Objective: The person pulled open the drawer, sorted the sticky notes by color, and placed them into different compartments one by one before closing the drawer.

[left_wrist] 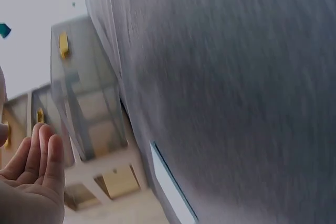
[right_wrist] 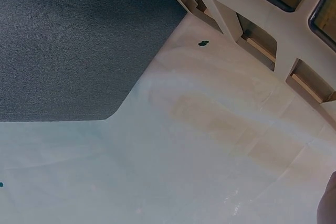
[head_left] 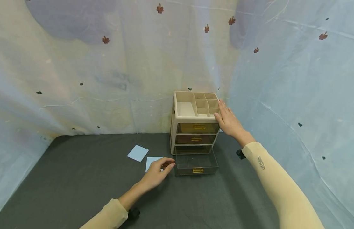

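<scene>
A cream desktop drawer organizer (head_left: 174, 133) stands at the back of the table, with a divided tray on top. Its bottom drawer (head_left: 197, 163), see-through with a gold handle, is pulled out; the two drawers above are closed. My right hand (head_left: 229, 122) rests along the organizer's top right edge, fingers straight. Beside the pulled-out drawer's left side is my left hand (head_left: 156, 173), fingers slightly bent and nothing visible between them; the left wrist view shows its fingers (left_wrist: 44, 161) near the drawers. A light blue square sheet (head_left: 151, 160) lies partly hidden behind this hand.
Another light blue square sheet (head_left: 138, 153) lies farther left on the dark grey tabletop (head_left: 88, 178). A pale patterned curtain (head_left: 137, 63) hangs behind the table and along the right side. The organizer's side has cut-out openings (right_wrist: 257, 43).
</scene>
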{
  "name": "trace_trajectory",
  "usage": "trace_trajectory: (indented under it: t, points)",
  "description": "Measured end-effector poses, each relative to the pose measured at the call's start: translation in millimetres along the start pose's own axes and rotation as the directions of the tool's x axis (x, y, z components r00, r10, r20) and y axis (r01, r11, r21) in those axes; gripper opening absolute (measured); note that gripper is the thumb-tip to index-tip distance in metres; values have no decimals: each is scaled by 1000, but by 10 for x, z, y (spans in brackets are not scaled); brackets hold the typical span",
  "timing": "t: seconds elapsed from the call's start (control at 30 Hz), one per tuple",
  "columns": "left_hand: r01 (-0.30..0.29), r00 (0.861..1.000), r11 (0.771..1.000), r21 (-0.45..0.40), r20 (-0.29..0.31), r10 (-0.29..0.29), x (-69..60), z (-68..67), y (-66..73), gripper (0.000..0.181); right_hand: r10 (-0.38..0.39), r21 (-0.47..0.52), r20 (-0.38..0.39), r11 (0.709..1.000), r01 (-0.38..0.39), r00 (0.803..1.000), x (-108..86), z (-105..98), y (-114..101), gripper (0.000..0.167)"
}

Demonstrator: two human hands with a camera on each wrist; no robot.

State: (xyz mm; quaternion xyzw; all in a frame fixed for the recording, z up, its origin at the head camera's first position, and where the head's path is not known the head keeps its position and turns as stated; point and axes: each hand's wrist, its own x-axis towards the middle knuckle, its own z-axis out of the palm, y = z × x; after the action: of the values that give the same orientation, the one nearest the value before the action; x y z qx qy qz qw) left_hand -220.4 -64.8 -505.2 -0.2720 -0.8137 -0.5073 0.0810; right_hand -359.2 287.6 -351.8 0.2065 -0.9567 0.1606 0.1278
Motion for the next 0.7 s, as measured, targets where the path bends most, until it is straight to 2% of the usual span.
trace_trajectory:
  t: [0.13, 0.37, 0.53, 0.7]
  points:
    - [39, 998, 999, 34, -41, -38, 58, -150, -117, 27, -5, 5, -2, 1000, 5, 1000, -4, -2, -15, 72]
    - [119, 991, 991, 63, -73, -114, 145, -391, -353, 31, -6, 7, -3, 1000, 6, 1000, -12, -10, -32, 72]
    - [164, 985, 982, 96, -71, -158, 179, -509, -526, 34, -5, 6, 0, 1000, 5, 1000, -12, -9, -29, 71]
    - [172, 984, 976, 131, -63, -165, 207, -595, -656, 35, 1, 12, 5, 1000, -1, 1000, -11, -15, -29, 70]
